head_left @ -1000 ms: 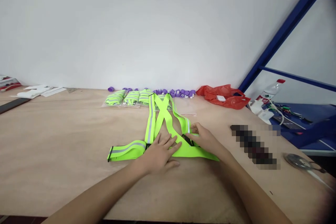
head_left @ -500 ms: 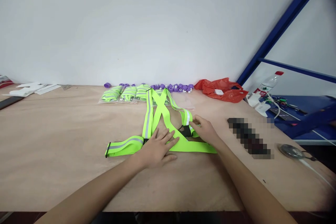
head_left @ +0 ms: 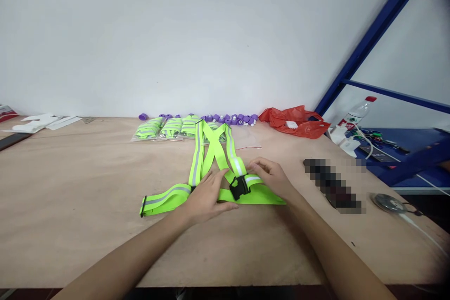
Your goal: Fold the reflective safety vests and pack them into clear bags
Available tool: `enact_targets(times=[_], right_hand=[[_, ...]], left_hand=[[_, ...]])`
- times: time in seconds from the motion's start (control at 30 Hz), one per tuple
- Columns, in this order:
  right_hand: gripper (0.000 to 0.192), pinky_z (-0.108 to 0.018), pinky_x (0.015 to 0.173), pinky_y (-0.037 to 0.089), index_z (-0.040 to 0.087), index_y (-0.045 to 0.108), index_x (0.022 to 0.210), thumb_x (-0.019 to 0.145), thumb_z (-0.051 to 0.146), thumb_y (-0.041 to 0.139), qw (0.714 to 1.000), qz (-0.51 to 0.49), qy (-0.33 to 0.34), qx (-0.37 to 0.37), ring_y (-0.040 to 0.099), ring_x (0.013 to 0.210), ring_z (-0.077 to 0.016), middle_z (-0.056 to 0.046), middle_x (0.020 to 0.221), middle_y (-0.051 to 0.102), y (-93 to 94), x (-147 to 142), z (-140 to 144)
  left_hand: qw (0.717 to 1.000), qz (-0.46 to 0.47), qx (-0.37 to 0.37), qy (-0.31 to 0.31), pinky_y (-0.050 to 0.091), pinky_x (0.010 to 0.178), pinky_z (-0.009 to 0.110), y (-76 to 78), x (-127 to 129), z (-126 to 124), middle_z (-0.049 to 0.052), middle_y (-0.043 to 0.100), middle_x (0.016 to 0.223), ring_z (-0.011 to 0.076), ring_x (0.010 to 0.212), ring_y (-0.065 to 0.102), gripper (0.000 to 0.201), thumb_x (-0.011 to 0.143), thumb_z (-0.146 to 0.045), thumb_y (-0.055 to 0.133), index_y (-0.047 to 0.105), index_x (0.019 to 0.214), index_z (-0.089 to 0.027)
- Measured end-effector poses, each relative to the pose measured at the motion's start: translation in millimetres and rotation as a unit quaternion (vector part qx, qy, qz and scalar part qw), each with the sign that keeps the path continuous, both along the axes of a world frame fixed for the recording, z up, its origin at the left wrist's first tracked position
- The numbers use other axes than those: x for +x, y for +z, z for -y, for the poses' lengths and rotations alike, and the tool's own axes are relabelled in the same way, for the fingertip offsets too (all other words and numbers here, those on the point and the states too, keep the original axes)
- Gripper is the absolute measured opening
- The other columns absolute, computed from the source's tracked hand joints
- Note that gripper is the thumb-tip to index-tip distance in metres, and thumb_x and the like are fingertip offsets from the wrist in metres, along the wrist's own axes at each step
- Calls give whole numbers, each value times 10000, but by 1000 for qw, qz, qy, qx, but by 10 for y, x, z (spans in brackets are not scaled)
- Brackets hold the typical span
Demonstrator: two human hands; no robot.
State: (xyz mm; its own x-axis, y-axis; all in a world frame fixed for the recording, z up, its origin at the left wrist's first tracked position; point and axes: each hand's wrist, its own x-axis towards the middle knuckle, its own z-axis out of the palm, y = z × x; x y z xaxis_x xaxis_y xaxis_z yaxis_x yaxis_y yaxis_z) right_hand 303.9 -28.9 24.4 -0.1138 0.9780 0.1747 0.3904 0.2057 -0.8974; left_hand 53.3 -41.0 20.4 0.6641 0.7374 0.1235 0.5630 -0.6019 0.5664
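Note:
A neon-yellow reflective vest [head_left: 215, 150] made of elastic straps with silver stripes lies spread out, its straps crossing in an X. My left hand [head_left: 206, 199] rests on its lower middle, fingers stretched out and thumb apart. Curled fingers of my right hand [head_left: 272, 176] are at the right-hand straps, seemingly pinching an edge; the fingertips are partly hidden. Between the two hands sits a black plastic buckle [head_left: 240, 187], facing up over the waist band. A loop of strap with a black slider [head_left: 143, 206] sticks out on the left.
Behind the vest are bagged folded vests [head_left: 149, 129], several purple rolls [head_left: 228, 119] and a red plastic bag [head_left: 295, 122]. On the right lie a pixelated dark object [head_left: 332, 183] and a round cabled device [head_left: 388, 203]. A bottle [head_left: 358, 112] stands by the blue frame [head_left: 372, 37].
The right-hand strap and its buckle have moved left and now lie flatter, with the buckle in plain sight. My right hand shifted slightly left; the left hand's fingers lifted and drew together.

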Motion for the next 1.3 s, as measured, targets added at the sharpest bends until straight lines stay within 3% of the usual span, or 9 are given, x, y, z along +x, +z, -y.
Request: enact_targets(times=[0.1, 0.2, 0.33, 0.57, 0.7, 0.8, 1.07, 1.3], right_hand=[[304, -317, 759, 532, 230, 693, 904, 921, 480, 521, 993, 114, 19, 26, 683, 866, -220, -32, 924, 743, 91, 12, 43], [324, -380, 866, 533, 241, 688, 1028, 883, 507, 571, 980, 194, -18, 30, 684, 969, -255, -51, 1068, 738, 194, 165, 134], [525, -454, 1006, 490, 258, 655, 1198, 770, 558, 703, 961, 271, -51, -7, 622, 1171, -323, -83, 1269, 677, 230, 506, 453], [512, -456, 1079, 453, 244, 665, 1220, 781, 504, 701, 974, 218, -19, -65, 595, 1232, -319, -86, 1309, 661, 51, 836, 939], [499, -464, 1070, 460, 225, 676, 1186, 782, 517, 704, 982, 176, -48, -39, 616, 1193, -322, -98, 1254, 682, -49, 886, 923], [483, -441, 1060, 469, 227, 667, 1216, 819, 502, 672, 987, 157, -32, -22, 609, 1202, -304, -103, 1270, 660, -58, 920, 890], [422, -442, 1057, 455, 279, 691, 1239, 835, 279, 571, 956, 289, 43, -28, 593, 1193, -281, -87, 1281, 599, 58, 931, 873], [468, -478, 1080, 436, 275, 657, 1273, 817, 379, 654, 947, 316, 46, -31, 576, 1215, -310, -101, 1291, 594, 41, 932, 785]], left_hand=[[999, -1, 29, -31, 333, 1144, 510, -16, 1, -12, 141, 530, 1440, 330, 1340, 472, 788, 847, -562, 670, 343, 1477, -221], [996, -23, 69, -54, 233, 1192, 533, -64, 16, -7, 89, 578, 1393, 292, 1313, 504, 512, 903, -434, 639, 494, 1359, -250], [996, -20, 79, -45, 242, 1188, 512, -103, 35, 6, 61, 662, 1264, 257, 1212, 580, 324, 905, -335, 628, 607, 1217, -249], [995, 33, 85, -28, 418, 1048, 443, -83, 46, -8, 75, 673, 1194, 269, 1117, 602, 373, 781, -234, 653, 611, 1151, -210], [995, 48, 84, -15, 451, 1003, 420, -86, 32, 2, 80, 667, 1181, 269, 1091, 601, 405, 731, -190, 635, 602, 1134, -206], [995, 40, 86, -24, 453, 991, 420, -102, 16, 13, 79, 675, 1154, 273, 1076, 604, 399, 709, -188, 638, 612, 1107, -201], [995, 28, 82, -46, 449, 989, 411, -91, 0, 11, 57, 678, 1135, 268, 1080, 596, 393, 675, -186, 643, 621, 1067, -209], [982, -39, 173, -59, 337, 1117, 508, -98, 30, 108, 112, 669, 1140, 299, 1110, 595, 298, 811, -235, 590, 611, 1102, -173]])
